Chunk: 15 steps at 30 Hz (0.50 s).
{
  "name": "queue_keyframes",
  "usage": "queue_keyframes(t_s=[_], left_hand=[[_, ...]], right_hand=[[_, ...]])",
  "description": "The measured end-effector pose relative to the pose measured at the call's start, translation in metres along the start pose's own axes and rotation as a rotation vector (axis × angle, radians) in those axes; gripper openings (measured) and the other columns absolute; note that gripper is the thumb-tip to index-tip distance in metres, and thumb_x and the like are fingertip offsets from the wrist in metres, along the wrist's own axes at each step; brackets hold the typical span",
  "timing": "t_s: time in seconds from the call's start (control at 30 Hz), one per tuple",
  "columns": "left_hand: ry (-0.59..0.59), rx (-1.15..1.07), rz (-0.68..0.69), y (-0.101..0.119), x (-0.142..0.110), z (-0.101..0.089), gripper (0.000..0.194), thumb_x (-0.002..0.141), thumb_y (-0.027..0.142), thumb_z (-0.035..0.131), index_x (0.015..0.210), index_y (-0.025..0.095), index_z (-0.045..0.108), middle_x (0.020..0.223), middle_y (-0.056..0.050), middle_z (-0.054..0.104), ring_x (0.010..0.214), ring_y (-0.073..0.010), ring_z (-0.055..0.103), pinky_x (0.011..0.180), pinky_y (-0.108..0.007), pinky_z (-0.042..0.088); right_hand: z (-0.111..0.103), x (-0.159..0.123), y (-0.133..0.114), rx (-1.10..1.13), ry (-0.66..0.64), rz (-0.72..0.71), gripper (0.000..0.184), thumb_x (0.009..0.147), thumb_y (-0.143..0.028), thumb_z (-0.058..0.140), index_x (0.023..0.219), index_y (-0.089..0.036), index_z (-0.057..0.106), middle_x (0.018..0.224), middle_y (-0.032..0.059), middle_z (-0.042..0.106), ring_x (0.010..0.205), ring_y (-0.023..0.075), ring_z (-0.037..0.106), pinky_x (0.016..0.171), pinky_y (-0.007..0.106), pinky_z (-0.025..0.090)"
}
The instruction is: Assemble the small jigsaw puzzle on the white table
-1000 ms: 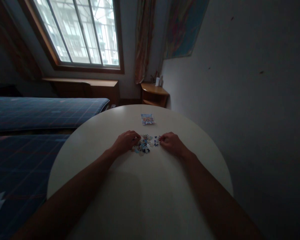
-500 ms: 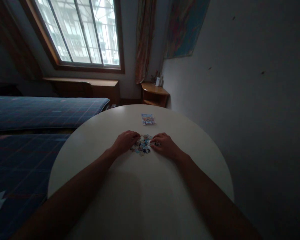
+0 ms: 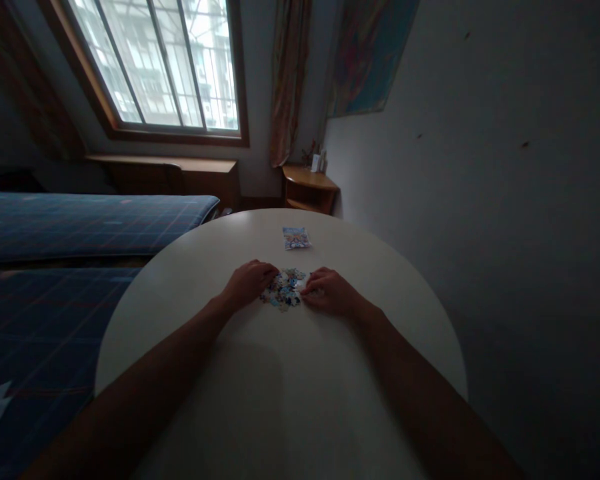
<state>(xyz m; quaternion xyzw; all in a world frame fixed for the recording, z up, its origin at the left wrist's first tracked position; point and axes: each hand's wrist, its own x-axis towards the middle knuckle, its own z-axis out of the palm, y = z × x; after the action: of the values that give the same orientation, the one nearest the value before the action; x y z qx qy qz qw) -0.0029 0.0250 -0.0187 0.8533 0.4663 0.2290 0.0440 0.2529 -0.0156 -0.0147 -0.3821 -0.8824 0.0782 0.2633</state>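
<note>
You are resting both forearms over a round, glossy white surface (image 3: 290, 373), your hands flanking a loose pile of small, flat, blue, white and tan interlocking puzzle pieces (image 3: 284, 292). Your left hand (image 3: 251, 283) is reaching in at the pile's left edge, its fingertips meeting the pieces; you are curling the fingers, but whether that grip is clamped on a piece, you cannot tell. Your right hand (image 3: 330, 291) is hovering low or resting at the right edge, thumb and fingers curving toward the pile, its exact grip also too dim to tell. Beyond the pile, a small, colourful, printed square packet (image 3: 296, 238) is lying flat, well apart from both hands.
</note>
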Motion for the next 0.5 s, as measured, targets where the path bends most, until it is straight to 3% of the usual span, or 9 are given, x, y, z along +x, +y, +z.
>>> queue_keyframes(t_s=[0.27, 0.5], left_hand=[[0.023, 0.014, 0.013, -0.004, -0.002, -0.002, 0.020, 0.093, 0.027, 0.054, 0.092, 0.023, 0.073, 0.093, -0.004, 0.073, 0.092, -0.0224, 0.062, 0.084, -0.032, 0.048], [0.003, -0.030, 0.099, -0.001, -0.002, 0.004, 0.024, 0.094, 0.030, 0.054, 0.108, 0.024, 0.073, 0.106, -0.006, 0.068, 0.101, -0.0223, 0.059, 0.094, -0.035, 0.046]], right_hand=[[-0.001, 0.001, -0.003, -0.035, -0.015, 0.006, 0.013, 0.086, -0.028, 0.068, 0.083, -0.021, 0.078, 0.082, 0.0050, 0.073, 0.086, 0.0187, 0.063, 0.084, 0.031, 0.046], [0.013, 0.005, -0.004, -0.110, 0.070, 0.104, 0.018, 0.087, -0.030, 0.068, 0.101, -0.021, 0.077, 0.099, 0.0085, 0.073, 0.093, 0.0206, 0.063, 0.088, 0.034, 0.047]])
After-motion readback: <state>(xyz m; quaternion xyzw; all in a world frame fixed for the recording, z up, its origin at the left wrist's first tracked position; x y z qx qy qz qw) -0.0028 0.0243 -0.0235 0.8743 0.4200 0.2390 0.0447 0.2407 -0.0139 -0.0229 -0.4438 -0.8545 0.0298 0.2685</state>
